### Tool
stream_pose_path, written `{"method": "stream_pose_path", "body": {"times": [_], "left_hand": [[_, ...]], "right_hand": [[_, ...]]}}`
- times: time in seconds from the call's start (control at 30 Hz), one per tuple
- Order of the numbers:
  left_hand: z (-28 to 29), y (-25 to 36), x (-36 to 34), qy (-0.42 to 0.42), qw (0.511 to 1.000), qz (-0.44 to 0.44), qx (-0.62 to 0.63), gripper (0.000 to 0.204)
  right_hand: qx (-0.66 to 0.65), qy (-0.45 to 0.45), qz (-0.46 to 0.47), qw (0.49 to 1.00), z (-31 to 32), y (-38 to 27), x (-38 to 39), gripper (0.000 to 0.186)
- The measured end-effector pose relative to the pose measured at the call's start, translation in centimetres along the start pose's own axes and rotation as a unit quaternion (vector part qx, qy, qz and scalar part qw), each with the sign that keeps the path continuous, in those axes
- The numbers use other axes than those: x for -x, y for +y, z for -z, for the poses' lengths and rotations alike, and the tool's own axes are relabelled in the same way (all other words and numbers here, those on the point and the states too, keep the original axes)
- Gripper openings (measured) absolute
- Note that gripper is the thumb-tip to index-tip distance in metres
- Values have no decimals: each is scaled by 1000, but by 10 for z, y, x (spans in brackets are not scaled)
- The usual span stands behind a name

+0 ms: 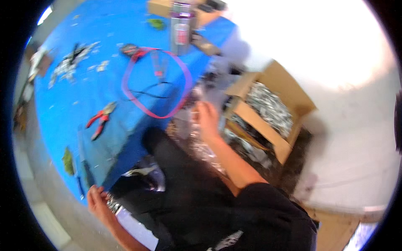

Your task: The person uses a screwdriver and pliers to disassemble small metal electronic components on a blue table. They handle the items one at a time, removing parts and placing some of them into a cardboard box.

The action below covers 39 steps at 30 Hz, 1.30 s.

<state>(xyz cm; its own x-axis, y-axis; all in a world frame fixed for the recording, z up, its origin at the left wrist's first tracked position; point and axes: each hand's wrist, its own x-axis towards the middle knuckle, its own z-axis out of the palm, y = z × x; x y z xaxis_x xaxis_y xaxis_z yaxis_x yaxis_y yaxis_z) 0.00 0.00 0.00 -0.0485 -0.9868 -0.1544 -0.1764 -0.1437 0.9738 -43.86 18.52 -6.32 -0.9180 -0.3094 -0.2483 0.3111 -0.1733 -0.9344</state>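
Observation:
My left hand (99,203) is at the near left edge of the blue-covered table (104,25), its fingers curled on something small that I cannot make out. Just beyond it lie a long dark-handled tool (86,171), another slim tool (78,182) and a green leaf (67,161). Red-handled pliers (100,119) rest further up the table. My right hand (206,119) reaches beside the table's right edge, below a pink cord loop (182,69); its fingers are blurred and what they hold is unclear.
A metallic canister (181,31) stands at the far edge by cardboard (161,7). Small silvery pieces (67,65) are scattered at left. An open cardboard box (282,148) full of silvery pieces (268,106) sits on my right beside a pale wall (347,104). My dark-clothed legs (167,159) are below.

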Motion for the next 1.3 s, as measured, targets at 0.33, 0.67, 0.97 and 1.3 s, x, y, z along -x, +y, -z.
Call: {"method": "stream_pose_path", "body": {"times": [0.33,0.67,0.97,1.3], "left_hand": [[-3,32,-43,123,949,-194,-214,22],[-17,59,-74,114,875,-317,-347,13],[-60,74,-130,76,850,-413,-319,15],[-104,83,-237,60,879,-372,-291,15]], "right_hand": [[139,-202,168,955,-85,-20,29,22],[248,-328,240,879,-144,-22,45,22],[307,-372,306,821,-255,-55,24,23],[433,-372,365,736,-425,-22,-51,32]]}}
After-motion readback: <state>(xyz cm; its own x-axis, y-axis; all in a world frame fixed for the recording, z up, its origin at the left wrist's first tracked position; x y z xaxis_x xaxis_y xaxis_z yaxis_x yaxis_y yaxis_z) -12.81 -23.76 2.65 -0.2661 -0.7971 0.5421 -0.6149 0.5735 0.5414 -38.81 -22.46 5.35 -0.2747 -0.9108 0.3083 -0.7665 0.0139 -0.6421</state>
